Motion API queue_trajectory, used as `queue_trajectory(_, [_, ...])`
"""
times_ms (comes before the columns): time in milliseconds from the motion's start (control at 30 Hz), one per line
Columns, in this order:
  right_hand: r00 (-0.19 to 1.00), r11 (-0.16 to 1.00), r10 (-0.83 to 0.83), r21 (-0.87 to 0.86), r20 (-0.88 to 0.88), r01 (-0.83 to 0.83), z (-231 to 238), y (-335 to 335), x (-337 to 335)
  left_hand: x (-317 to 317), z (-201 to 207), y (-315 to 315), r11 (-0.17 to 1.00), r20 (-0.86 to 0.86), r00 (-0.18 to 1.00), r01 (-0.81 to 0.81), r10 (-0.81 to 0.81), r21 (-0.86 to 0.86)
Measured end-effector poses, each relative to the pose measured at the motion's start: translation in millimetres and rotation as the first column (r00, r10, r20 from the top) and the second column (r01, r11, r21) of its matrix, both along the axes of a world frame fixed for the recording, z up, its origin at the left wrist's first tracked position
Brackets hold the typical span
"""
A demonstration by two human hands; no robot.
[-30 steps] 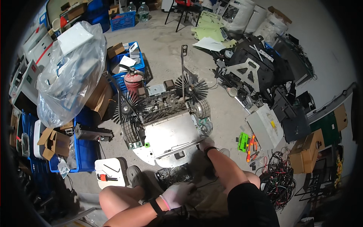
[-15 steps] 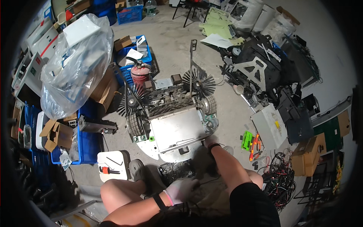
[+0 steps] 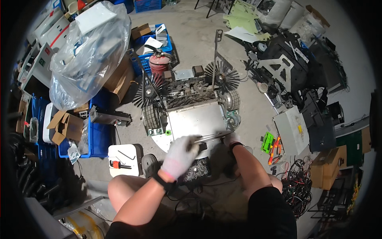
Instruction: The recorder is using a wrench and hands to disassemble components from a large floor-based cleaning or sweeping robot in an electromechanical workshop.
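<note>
An upturned wheeled chassis [image 3: 195, 120] lies before me, with a silver plate, two round black brushes and tyred wheels. My left hand [image 3: 180, 156], in a pale glove, is at the plate's near edge. Its fingers are curled; what they may hold is too small to make out. Beyond its fingertips, thin metal bars run along that edge toward my right hand [image 3: 232, 138]. The right hand, also gloved, rests by the near right corner, its fingers mostly hidden. Just below my left hand sits a dark tray [image 3: 197, 170] of small shiny metal pieces, probably screws.
On the left, a white stool-like block [image 3: 124, 160] carries hex keys with a red-orange holder. Beyond are a blue crate [image 3: 94, 148] and a red fire extinguisher [image 3: 159, 63]. Right lie a green case [image 3: 267, 142], orange-handled tools [image 3: 274, 151], a metal box [image 3: 291, 129] and tangled cables [image 3: 296, 187].
My left hand has moved from beside the dark tray forward to the chassis edge. My right hand stays at the near right corner. The whole view has shifted slightly.
</note>
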State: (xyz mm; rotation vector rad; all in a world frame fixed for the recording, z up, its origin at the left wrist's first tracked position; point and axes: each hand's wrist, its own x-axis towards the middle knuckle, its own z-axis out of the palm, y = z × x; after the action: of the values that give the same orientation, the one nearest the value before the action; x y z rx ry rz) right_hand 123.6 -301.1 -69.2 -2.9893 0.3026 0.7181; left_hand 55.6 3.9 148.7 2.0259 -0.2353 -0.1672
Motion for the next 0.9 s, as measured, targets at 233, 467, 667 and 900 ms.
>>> queue_trajectory(233, [0.952,0.982,0.062,0.150,0.299,-0.111,-61.7,-33.8,-7.8,31.7,-111.7,-2.1,0.886,0.082,0.984,0.106,-0.159,0.451])
queue_trajectory(467, [0.989,0.994,0.001,0.104,0.151,-0.017,-50.2,-39.1,5.2,38.4,-108.2,-3.9,0.924,0.195,0.976,0.020,-0.101,0.381])
queue_trajectory(667, [0.981,0.979,-0.183,0.105,0.071,0.175,-5.8,-8.8,-1.3,38.2,-115.4,-5.2,0.907,0.152,0.985,0.014,-0.086,0.420])
queue_trajectory(900, [1.000,1.000,0.025,-0.009,0.007,-0.025,-28.8,-14.4,3.0,37.5,-116.1,-6.5,0.931,0.182,0.982,-0.019,-0.051,0.364])
